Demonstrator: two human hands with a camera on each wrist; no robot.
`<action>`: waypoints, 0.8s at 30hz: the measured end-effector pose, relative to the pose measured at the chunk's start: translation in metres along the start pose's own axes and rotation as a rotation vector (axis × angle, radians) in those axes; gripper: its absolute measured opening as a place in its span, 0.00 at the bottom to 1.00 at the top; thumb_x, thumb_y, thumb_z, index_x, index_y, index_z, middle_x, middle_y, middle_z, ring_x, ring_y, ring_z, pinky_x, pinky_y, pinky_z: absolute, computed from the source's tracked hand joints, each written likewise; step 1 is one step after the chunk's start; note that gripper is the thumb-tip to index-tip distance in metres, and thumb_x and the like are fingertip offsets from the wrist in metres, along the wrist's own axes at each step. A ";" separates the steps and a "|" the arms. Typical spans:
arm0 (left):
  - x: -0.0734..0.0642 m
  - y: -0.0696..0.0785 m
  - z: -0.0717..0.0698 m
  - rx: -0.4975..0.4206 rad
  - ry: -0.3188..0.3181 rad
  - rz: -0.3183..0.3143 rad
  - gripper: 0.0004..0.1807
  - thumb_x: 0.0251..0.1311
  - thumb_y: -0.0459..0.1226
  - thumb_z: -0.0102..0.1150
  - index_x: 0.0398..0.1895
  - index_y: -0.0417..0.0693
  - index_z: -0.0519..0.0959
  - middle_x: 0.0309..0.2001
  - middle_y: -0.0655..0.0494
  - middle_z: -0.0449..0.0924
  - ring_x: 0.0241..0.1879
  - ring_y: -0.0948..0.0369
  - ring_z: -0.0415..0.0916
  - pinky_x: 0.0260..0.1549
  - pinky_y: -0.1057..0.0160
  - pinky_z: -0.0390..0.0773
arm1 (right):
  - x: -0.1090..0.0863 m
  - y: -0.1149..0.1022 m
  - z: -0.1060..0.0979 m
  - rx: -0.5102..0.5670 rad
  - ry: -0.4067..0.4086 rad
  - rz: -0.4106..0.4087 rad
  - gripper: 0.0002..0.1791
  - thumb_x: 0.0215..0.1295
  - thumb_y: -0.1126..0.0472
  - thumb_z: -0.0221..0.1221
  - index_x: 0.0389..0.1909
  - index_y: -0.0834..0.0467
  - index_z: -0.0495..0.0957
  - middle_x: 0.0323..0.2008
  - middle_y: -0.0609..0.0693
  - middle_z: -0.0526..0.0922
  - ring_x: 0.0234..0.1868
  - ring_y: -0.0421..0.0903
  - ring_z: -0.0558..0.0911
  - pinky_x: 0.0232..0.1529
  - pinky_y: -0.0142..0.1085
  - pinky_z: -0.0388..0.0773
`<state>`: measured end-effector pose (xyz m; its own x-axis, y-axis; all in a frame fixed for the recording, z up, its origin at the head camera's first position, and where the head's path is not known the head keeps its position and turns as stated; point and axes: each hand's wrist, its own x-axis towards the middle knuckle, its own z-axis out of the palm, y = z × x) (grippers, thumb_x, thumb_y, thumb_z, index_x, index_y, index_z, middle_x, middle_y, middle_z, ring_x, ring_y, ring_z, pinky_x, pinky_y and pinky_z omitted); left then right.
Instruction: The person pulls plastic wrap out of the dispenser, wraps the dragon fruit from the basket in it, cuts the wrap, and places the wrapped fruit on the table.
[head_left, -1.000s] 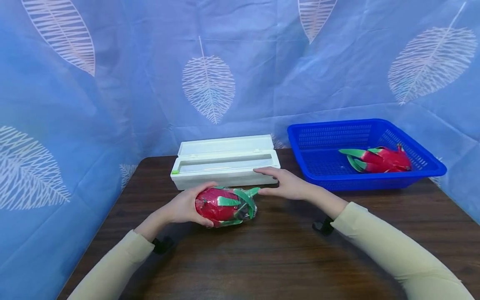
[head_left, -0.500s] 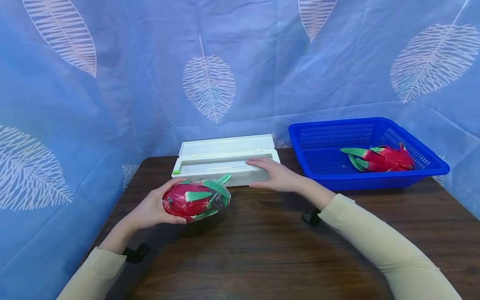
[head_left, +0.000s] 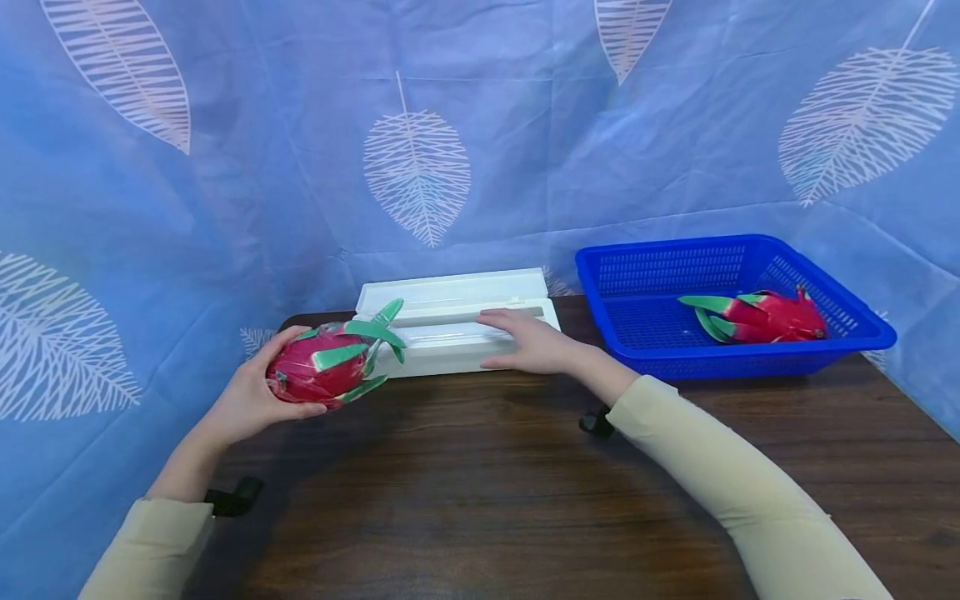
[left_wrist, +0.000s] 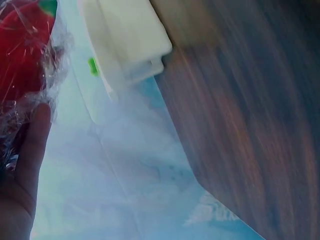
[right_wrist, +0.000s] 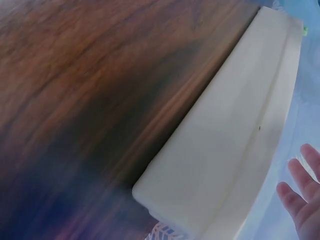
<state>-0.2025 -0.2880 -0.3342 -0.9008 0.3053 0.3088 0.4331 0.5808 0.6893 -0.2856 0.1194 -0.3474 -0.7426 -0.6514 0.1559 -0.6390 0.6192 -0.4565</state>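
A red dragon fruit (head_left: 309,367) with green scales is gripped from its left side by my left hand (head_left: 243,402), raised over the table's left part. Clear crinkled plastic wrap (left_wrist: 54,75) covers it in the left wrist view, with my thumb (left_wrist: 35,145) against the film. The fruit overlaps the left end of a long white plastic wrap dispenser (head_left: 450,357), whose lid (head_left: 457,290) stands raised. My right hand (head_left: 536,343) hovers at the dispenser's right part, fingers extended and holding nothing. Its fingertips (right_wrist: 292,197) show apart beyond the dispenser in the right wrist view.
At the back right, a blue plastic basket (head_left: 630,354) holds a second dragon fruit (head_left: 780,318). The dark wooden table (head_left: 480,500) extends in front of both hands. A blue cloth (head_left: 285,167) with white leaf prints hangs behind and along the sides.
My left hand has lifted the wrapped dragon fruit from the table's middle and carried it left. My right hand has moved left and slightly farther back, over the dispenser.
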 end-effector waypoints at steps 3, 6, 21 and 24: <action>-0.001 -0.006 -0.006 0.017 0.039 -0.028 0.55 0.40 0.35 0.80 0.72 0.60 0.57 0.62 0.48 0.64 0.57 0.49 0.62 0.34 0.64 0.82 | 0.005 -0.001 0.004 -0.010 -0.010 -0.013 0.42 0.63 0.43 0.62 0.73 0.57 0.61 0.72 0.56 0.59 0.72 0.56 0.57 0.67 0.54 0.58; -0.003 -0.014 -0.011 0.033 0.070 -0.059 0.54 0.44 0.35 0.78 0.73 0.58 0.56 0.63 0.46 0.63 0.58 0.46 0.61 0.34 0.66 0.81 | 0.008 -0.002 0.009 0.000 -0.026 -0.011 0.42 0.63 0.41 0.61 0.73 0.56 0.60 0.72 0.56 0.58 0.72 0.55 0.56 0.67 0.53 0.58; -0.016 -0.046 -0.026 0.108 0.153 -0.184 0.54 0.48 0.38 0.76 0.74 0.47 0.49 0.65 0.33 0.58 0.58 0.34 0.58 0.31 0.71 0.76 | 0.014 -0.013 0.028 -0.031 -0.055 -0.033 0.43 0.62 0.40 0.61 0.74 0.51 0.58 0.73 0.52 0.57 0.73 0.52 0.56 0.67 0.52 0.59; -0.017 -0.052 -0.027 0.090 0.156 -0.204 0.54 0.50 0.39 0.75 0.75 0.46 0.48 0.65 0.32 0.57 0.58 0.32 0.57 0.32 0.74 0.74 | 0.012 -0.014 0.027 -0.040 -0.051 -0.032 0.43 0.62 0.39 0.62 0.74 0.51 0.59 0.73 0.52 0.57 0.73 0.52 0.56 0.66 0.52 0.59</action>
<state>-0.2110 -0.3437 -0.3575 -0.9606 0.0591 0.2717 0.2371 0.6849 0.6890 -0.2804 0.0908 -0.3631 -0.7111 -0.6920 0.1244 -0.6703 0.6139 -0.4168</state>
